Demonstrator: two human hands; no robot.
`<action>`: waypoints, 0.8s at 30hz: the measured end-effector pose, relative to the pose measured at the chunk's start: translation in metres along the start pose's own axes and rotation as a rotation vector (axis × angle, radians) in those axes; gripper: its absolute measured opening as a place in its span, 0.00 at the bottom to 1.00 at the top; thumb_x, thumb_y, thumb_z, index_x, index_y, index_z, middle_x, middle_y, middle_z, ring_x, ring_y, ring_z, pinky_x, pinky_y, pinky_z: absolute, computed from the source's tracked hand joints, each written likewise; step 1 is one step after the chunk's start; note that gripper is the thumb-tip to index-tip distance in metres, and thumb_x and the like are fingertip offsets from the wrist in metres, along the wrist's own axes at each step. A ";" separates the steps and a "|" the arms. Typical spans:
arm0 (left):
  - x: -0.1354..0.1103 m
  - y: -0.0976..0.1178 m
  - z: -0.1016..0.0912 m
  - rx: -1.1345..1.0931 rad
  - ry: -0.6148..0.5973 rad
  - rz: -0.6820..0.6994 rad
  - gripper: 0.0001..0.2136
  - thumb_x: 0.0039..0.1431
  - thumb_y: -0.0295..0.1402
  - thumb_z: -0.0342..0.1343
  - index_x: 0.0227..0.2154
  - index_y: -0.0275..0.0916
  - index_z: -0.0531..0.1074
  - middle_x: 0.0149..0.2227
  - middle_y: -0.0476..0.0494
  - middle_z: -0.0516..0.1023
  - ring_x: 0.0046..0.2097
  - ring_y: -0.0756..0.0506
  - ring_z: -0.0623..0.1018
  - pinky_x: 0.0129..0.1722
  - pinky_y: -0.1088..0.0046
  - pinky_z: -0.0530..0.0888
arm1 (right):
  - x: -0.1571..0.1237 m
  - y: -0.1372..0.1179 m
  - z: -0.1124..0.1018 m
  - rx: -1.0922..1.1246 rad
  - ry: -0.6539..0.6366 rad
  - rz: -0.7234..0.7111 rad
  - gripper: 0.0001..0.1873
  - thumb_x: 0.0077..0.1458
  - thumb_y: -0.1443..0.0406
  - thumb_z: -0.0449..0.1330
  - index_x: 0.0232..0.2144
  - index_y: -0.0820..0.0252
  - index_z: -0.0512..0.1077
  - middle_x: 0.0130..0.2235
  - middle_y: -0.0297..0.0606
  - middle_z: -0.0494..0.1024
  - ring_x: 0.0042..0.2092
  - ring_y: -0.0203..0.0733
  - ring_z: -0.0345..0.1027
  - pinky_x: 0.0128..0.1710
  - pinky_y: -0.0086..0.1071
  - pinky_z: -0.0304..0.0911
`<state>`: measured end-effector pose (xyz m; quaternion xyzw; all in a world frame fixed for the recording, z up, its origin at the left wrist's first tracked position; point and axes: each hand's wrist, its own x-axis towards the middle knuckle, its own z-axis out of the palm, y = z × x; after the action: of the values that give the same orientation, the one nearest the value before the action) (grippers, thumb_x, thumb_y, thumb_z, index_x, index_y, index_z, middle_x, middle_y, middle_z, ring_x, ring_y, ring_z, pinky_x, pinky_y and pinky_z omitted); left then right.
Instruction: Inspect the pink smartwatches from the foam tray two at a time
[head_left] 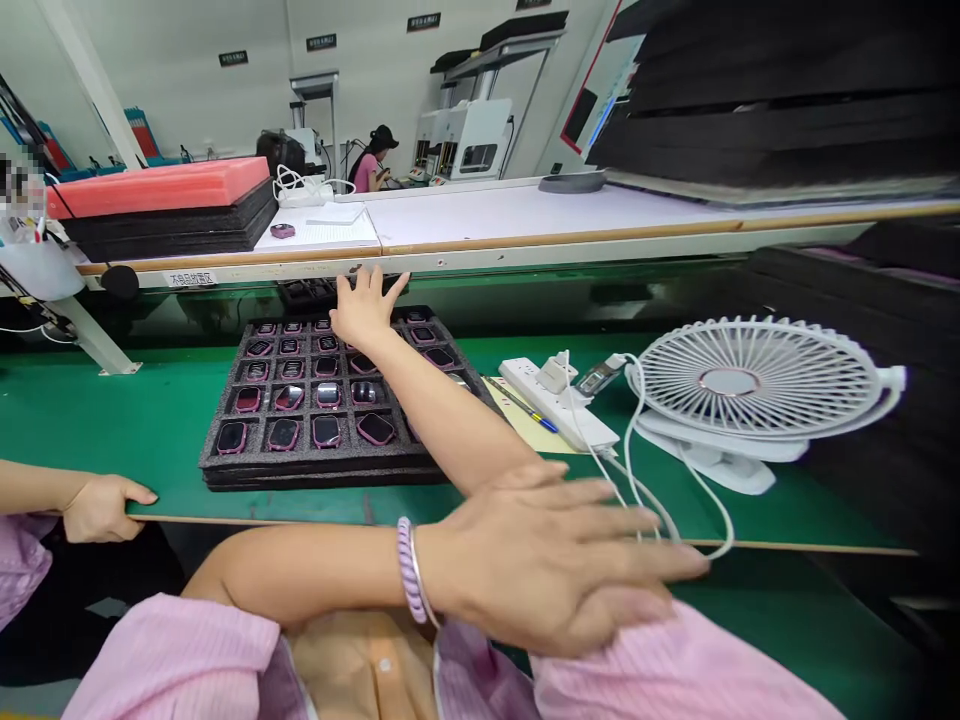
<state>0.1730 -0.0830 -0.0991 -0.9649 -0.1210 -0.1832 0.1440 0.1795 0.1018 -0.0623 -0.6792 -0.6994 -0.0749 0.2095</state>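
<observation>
My right arm reaches forward over the black foam tray (281, 462), and my right hand (367, 310) is above its far edge, just below the shelf front. The fingers are spread, with no object visible in them. Several dark-faced watch cases (326, 431) with pinkish rims sit in the tray's compartments; my forearm hides part of the right side. My left hand (555, 560), a lilac coil bracelet (410, 570) on its wrist, crosses in front of my body. Its fingers are stretched out flat over my right arm near the elbow; whether it touches cannot be told.
A white fan (750, 385) and a power strip (559, 400) with cables stand right of the tray. A co-worker's hand (105, 508) rests at the green table's (165, 400) left edge. Pink foam (161, 188) and a loose watch case (283, 230) lie on the shelf.
</observation>
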 end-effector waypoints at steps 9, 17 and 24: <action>-0.015 -0.119 -0.011 0.062 0.038 -0.622 0.22 0.74 0.39 0.46 0.67 0.49 0.68 0.75 0.40 0.58 0.76 0.29 0.54 0.72 0.31 0.47 | -0.019 0.032 0.005 0.006 -0.038 -0.026 0.20 0.71 0.69 0.51 0.60 0.62 0.74 0.60 0.56 0.71 0.63 0.63 0.62 0.64 0.66 0.49; -0.054 -0.180 0.011 0.002 -0.382 -1.093 0.18 0.66 0.35 0.57 0.49 0.23 0.78 0.60 0.15 0.72 0.65 0.23 0.68 0.64 0.48 0.64 | -0.034 0.058 0.039 0.055 -0.255 -0.051 0.10 0.65 0.62 0.66 0.41 0.67 0.80 0.53 0.60 0.77 0.57 0.67 0.68 0.60 0.59 0.57; -0.061 -0.192 0.018 -0.273 -0.294 -1.153 0.12 0.60 0.33 0.65 0.43 0.32 0.74 0.51 0.24 0.80 0.57 0.28 0.77 0.57 0.53 0.71 | -0.040 0.062 0.026 0.333 -0.293 -0.038 0.08 0.61 0.68 0.68 0.39 0.62 0.72 0.45 0.50 0.80 0.49 0.57 0.75 0.50 0.46 0.68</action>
<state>0.0685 0.0904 -0.0939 -0.7691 -0.6177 -0.1102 -0.1217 0.2353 0.0791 -0.1132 -0.6255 -0.7378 0.1371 0.2134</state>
